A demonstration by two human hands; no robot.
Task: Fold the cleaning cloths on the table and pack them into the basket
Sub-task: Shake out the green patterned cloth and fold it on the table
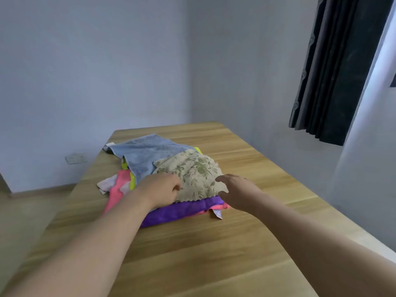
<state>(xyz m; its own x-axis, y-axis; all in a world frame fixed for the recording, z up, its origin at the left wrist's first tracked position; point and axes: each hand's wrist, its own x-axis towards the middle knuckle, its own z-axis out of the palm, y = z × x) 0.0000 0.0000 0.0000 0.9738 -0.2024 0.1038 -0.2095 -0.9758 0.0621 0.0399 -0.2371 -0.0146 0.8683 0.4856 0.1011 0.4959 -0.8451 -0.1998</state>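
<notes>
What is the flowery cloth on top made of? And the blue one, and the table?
The flowery cloth looks like thin woven fabric, matte, with a zigzag-cut, slightly frayed edge. The blue cloth looks like soft terry towelling, since its surface is fuzzy. The table looks like wood or wood-look laminate: pale grain stripes with a smooth, faint sheen. I cannot tell which.

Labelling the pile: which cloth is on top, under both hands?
The beige floral cloth. It alone is patterned and lies over the purple cloth and blue cloth; left hand and right hand are at its edges.
</notes>
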